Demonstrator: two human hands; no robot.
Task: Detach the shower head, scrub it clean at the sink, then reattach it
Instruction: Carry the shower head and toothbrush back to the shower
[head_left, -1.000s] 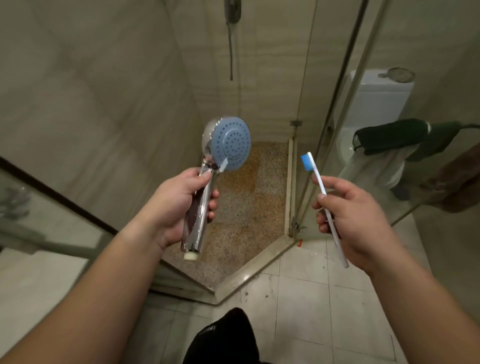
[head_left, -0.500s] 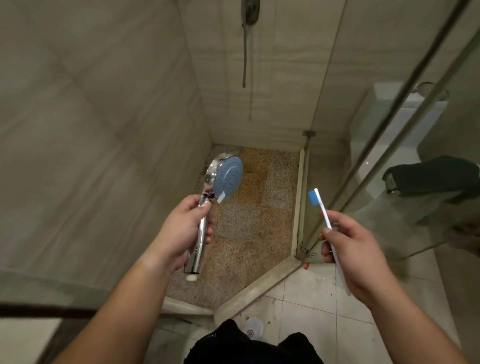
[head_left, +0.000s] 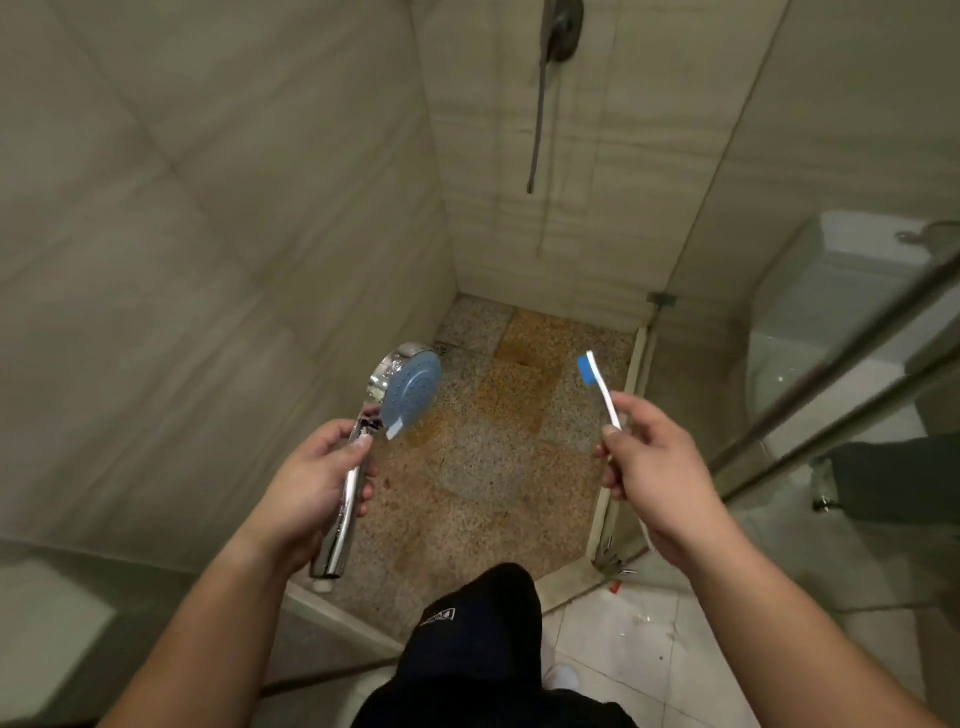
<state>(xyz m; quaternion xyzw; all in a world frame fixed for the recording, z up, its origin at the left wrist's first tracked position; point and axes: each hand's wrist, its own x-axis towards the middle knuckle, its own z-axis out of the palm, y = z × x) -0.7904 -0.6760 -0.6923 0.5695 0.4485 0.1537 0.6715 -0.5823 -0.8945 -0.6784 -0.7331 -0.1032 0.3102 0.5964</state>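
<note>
Left hand (head_left: 311, 488) grips detached shower head (head_left: 384, 415); right hand (head_left: 654, 467) pinches toothbrush (head_left: 600, 387). Both now carried deeper over shower floor (head_left: 493, 441), hose (head_left: 537, 104) nearer: reattachment likely next.

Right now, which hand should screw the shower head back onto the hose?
Probably the left hand: it already grips the chrome, blue-faced shower head. The right hand is busy holding the white, blue-bristled toothbrush.
</note>
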